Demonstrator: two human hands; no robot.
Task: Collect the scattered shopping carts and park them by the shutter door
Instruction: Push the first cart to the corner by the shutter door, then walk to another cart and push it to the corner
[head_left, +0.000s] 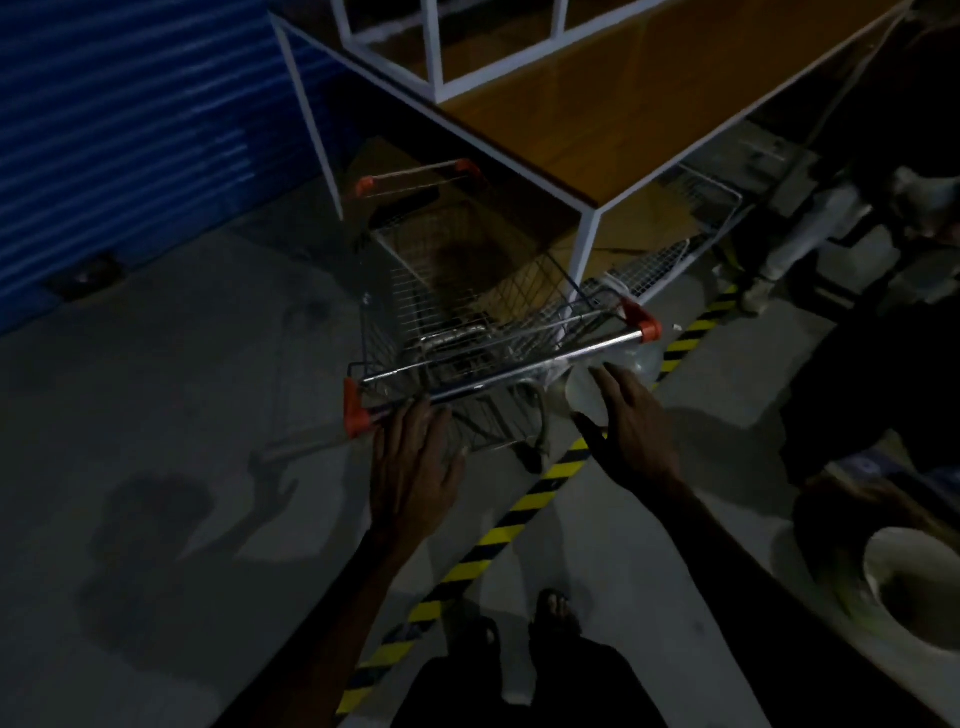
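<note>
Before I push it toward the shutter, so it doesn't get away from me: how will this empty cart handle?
The shopping cart is a bare wire basket, so probably light and stiff. On smooth concrete it should roll freely and may drift. With only open hands, left hand and right hand, steering looks loose.

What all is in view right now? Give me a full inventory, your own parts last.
Near shopping cart: one, steel wire with orange handle ends, centre, just ahead of the hands.
Far shopping cart: one, orange handle ends, beyond the near one, under the stand.
Shutter door: one, blue, upper left.
Stand: one, white frame with orange-brown panels, top centre.
Hazard tape: one strip, yellow and black, diagonal on the grey floor.
White bowl-shaped object: one, lower right edge; unclear what it is.
Left hand: fingers straight, at the handle's left end.
Right hand: fingers straight, just short of the handle.
Feet: two, dim, bottom centre.
</note>
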